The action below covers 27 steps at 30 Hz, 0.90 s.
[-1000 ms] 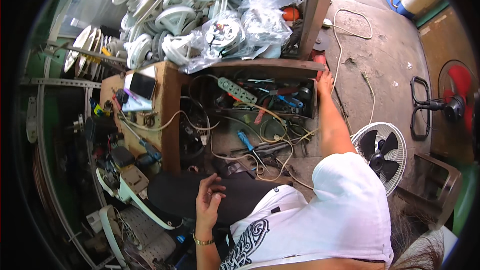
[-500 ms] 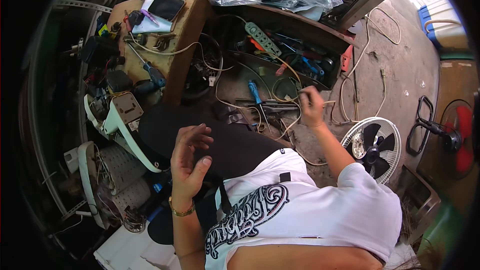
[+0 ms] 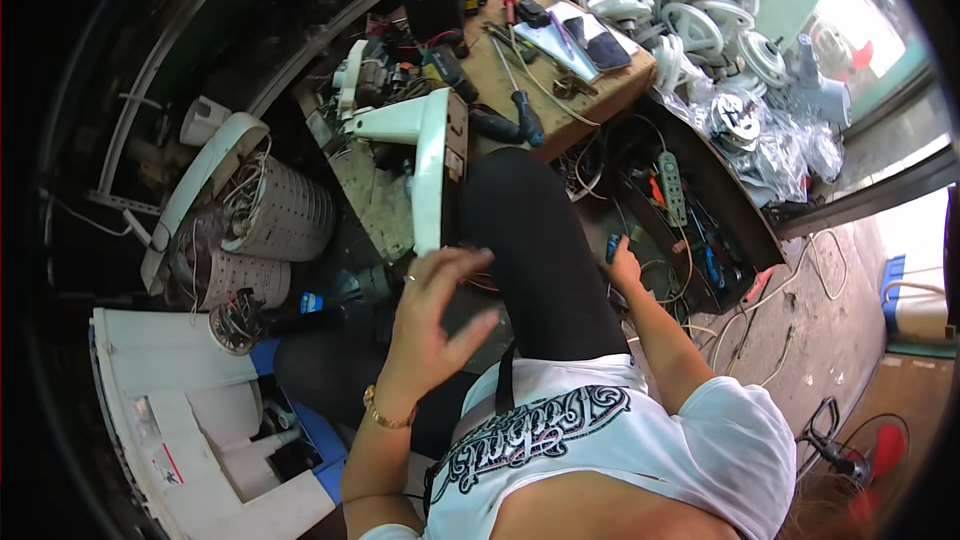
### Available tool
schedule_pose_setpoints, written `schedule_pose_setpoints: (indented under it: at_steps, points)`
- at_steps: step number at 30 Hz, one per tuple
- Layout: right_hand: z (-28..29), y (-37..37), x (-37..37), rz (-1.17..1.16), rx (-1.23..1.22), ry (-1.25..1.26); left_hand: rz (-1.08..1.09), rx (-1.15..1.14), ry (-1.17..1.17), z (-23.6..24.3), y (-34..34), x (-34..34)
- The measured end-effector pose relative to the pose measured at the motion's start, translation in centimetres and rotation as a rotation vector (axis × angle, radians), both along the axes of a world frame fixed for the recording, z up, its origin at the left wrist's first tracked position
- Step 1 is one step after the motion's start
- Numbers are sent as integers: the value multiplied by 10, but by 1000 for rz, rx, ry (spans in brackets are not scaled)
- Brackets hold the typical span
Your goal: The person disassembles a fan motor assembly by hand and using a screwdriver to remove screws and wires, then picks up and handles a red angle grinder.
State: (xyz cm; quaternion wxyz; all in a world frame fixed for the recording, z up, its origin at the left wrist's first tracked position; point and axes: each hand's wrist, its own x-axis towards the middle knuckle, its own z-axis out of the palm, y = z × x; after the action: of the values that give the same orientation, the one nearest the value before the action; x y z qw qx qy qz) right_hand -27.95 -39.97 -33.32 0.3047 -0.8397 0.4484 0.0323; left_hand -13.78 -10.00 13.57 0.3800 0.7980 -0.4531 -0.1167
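My right hand (image 3: 625, 270) is closed round the blue handle of a screwdriver (image 3: 613, 247), low beside my right knee near the open tool box (image 3: 760, 245); the tool's shaft is hard to make out. My left hand (image 3: 437, 315) is raised over my lap with loosely curved, spread fingers and nothing in it. Just beyond it stands a white plastic stand or housing (image 3: 430, 180). Past my black-clad knee, a wooden table (image 3: 580, 100) carries a phone, a pad, screwdrivers and small parts. A power strip (image 3: 672, 185) lies across the tool box.
White fan parts and bagged pieces (image 3: 730, 40) are piled at the back right. Metal perforated drums (image 3: 275, 215) and a white-and-blue appliance body (image 3: 150, 400) are on the left. Cords (image 3: 830, 270) trail over the floor at the right, near a red-bladed fan (image 3: 880, 455).
The view has swung left. My right hand has left the red tool by the post, come nearer and closed on the blue handle. My left hand stays empty.
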Motion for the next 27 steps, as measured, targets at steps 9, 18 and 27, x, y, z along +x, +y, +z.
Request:
schedule_pose_setpoints:
  at_steps: [9, 18, 27]
  points:
    - [165, -25, -26, 84, -164, -411, 786, -473, -25, -109, 9, 189]
    - [229, -28, -13, -64, -299, -657, 1345, -469, 960, -115, -98, 278]
    - [231, -15, -38, -129, -222, -489, 1634, -346, 713, -102, -130, 274]
